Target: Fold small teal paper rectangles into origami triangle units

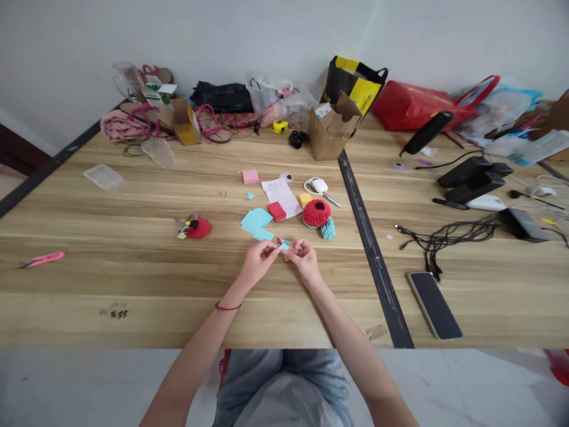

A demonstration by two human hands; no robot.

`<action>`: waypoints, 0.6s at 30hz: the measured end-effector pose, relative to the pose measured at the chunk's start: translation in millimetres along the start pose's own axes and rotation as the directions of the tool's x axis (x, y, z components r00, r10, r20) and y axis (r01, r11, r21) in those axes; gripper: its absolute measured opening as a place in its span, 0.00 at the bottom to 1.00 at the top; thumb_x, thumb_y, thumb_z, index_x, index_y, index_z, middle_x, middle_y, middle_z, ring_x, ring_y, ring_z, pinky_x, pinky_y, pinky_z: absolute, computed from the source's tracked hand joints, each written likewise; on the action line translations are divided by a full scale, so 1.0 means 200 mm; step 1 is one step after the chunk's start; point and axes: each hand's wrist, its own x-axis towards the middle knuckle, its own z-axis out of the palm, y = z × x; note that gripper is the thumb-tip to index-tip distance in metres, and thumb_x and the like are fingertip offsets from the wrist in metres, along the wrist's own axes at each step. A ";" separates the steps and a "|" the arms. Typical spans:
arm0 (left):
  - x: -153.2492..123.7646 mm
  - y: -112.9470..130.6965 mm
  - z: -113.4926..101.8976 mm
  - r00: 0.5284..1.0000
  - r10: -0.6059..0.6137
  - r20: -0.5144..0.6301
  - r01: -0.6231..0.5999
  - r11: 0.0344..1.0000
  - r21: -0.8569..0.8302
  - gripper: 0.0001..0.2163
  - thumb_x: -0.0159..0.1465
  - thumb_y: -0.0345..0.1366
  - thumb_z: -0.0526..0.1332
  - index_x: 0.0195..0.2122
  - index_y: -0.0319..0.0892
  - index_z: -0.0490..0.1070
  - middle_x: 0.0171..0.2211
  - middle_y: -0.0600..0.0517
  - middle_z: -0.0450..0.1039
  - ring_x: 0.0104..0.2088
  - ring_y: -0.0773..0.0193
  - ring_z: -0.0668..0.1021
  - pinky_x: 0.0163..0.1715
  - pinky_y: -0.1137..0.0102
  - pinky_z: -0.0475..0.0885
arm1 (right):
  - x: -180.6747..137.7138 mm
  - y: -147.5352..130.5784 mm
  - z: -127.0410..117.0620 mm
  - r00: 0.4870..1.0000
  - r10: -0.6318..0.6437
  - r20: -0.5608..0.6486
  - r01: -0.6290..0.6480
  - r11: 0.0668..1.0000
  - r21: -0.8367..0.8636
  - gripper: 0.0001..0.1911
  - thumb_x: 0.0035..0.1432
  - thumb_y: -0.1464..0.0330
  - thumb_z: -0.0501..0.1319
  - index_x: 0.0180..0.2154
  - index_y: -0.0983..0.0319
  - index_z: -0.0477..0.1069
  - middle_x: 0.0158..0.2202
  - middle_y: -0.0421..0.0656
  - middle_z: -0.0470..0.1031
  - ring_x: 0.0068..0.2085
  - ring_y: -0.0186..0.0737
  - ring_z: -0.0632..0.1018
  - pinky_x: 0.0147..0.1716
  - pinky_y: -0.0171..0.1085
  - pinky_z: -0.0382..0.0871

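Note:
My left hand (260,261) and my right hand (303,256) meet over the wooden table (133,284), fingers pinched together on a small light-blue folded paper piece (284,244) with a bit of red beside it. Just beyond my hands lies a stack of light-blue paper squares (256,222). A red paper block (277,211) and a white sheet (281,196) sit behind that. To the right stands a red-and-teal modular paper model (317,214). A red string circles my left wrist.
A red paper figure (198,228) lies left of centre, pink scissors (44,259) at far left. A phone (434,305) and tangled cables (444,237) lie right of a dark seam (373,255). Bags, boxes and sandals crowd the far edge.

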 end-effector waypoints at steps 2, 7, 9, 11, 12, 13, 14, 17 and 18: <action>0.00 0.00 0.00 1.000 0.000 -0.007 0.000 1.000 0.003 0.09 0.60 0.40 0.58 0.29 0.40 0.70 0.28 0.51 0.74 0.29 0.66 0.74 0.31 0.73 0.68 | 0.00 0.00 0.00 1.000 -0.012 -0.001 0.012 0.999 -0.033 0.23 0.34 0.65 0.71 0.23 0.58 0.56 0.22 0.32 0.69 0.20 0.29 0.69 0.23 0.31 0.66; 0.00 0.00 0.00 1.000 -0.005 0.010 0.006 1.000 -0.021 0.09 0.60 0.40 0.58 0.29 0.40 0.70 0.28 0.51 0.74 0.30 0.66 0.74 0.31 0.73 0.68 | 0.00 0.00 0.00 1.000 -0.024 0.005 0.024 0.998 -0.051 0.24 0.36 0.65 0.71 0.22 0.59 0.54 0.22 0.33 0.68 0.20 0.29 0.69 0.23 0.32 0.65; 0.00 0.00 0.00 1.000 -0.016 0.011 0.016 0.999 -0.035 0.09 0.60 0.40 0.58 0.29 0.39 0.70 0.28 0.51 0.74 0.29 0.66 0.74 0.30 0.74 0.68 | 0.00 0.00 0.00 1.000 -0.026 0.003 0.026 0.999 -0.037 0.23 0.36 0.65 0.71 0.22 0.59 0.54 0.22 0.33 0.68 0.20 0.29 0.69 0.24 0.32 0.65; 0.01 0.00 -0.01 1.000 -0.027 0.009 0.028 0.998 -0.049 0.09 0.60 0.40 0.58 0.30 0.39 0.71 0.28 0.51 0.74 0.29 0.66 0.74 0.29 0.74 0.68 | 0.00 -0.01 0.00 1.000 -0.028 0.001 0.028 0.999 -0.025 0.22 0.37 0.64 0.71 0.22 0.59 0.55 0.22 0.34 0.69 0.21 0.30 0.70 0.24 0.32 0.66; 0.01 0.00 -0.01 0.999 -0.032 0.010 0.033 0.998 -0.055 0.10 0.60 0.40 0.58 0.30 0.39 0.71 0.27 0.51 0.74 0.28 0.66 0.74 0.29 0.74 0.68 | 0.00 -0.01 0.00 1.000 -0.029 0.000 0.029 0.999 -0.021 0.22 0.38 0.64 0.70 0.22 0.59 0.55 0.22 0.34 0.69 0.21 0.30 0.71 0.25 0.33 0.66; 0.01 0.01 -0.01 0.999 -0.036 0.012 0.036 0.998 -0.058 0.10 0.61 0.41 0.57 0.31 0.39 0.71 0.27 0.52 0.74 0.27 0.66 0.74 0.28 0.74 0.68 | 0.00 -0.01 0.00 1.000 -0.028 -0.002 0.028 0.999 -0.021 0.22 0.38 0.64 0.70 0.21 0.59 0.55 0.22 0.34 0.70 0.22 0.31 0.71 0.25 0.33 0.67; 0.01 0.01 -0.01 0.999 -0.037 0.015 0.038 0.997 -0.060 0.11 0.61 0.41 0.57 0.31 0.39 0.71 0.27 0.52 0.74 0.27 0.66 0.74 0.28 0.74 0.68 | 0.00 -0.01 0.00 1.000 -0.028 -0.008 0.028 0.999 -0.020 0.23 0.38 0.64 0.71 0.21 0.59 0.55 0.22 0.35 0.70 0.22 0.31 0.71 0.25 0.33 0.67; 0.00 0.02 -0.01 1.000 -0.016 -0.012 0.015 0.998 -0.062 0.12 0.62 0.43 0.55 0.33 0.39 0.71 0.29 0.50 0.75 0.29 0.65 0.75 0.30 0.73 0.69 | 0.01 0.00 -0.01 0.999 -0.030 -0.043 0.030 0.999 -0.016 0.22 0.37 0.64 0.71 0.20 0.59 0.55 0.23 0.35 0.70 0.22 0.31 0.72 0.25 0.33 0.68; 0.00 0.02 -0.01 0.999 0.003 -0.033 -0.004 0.999 -0.048 0.12 0.62 0.43 0.56 0.35 0.39 0.71 0.32 0.49 0.76 0.31 0.65 0.76 0.32 0.72 0.70 | 0.01 0.00 -0.01 0.998 -0.033 -0.055 0.032 0.999 -0.017 0.22 0.37 0.63 0.71 0.20 0.59 0.57 0.23 0.35 0.70 0.22 0.31 0.72 0.25 0.33 0.68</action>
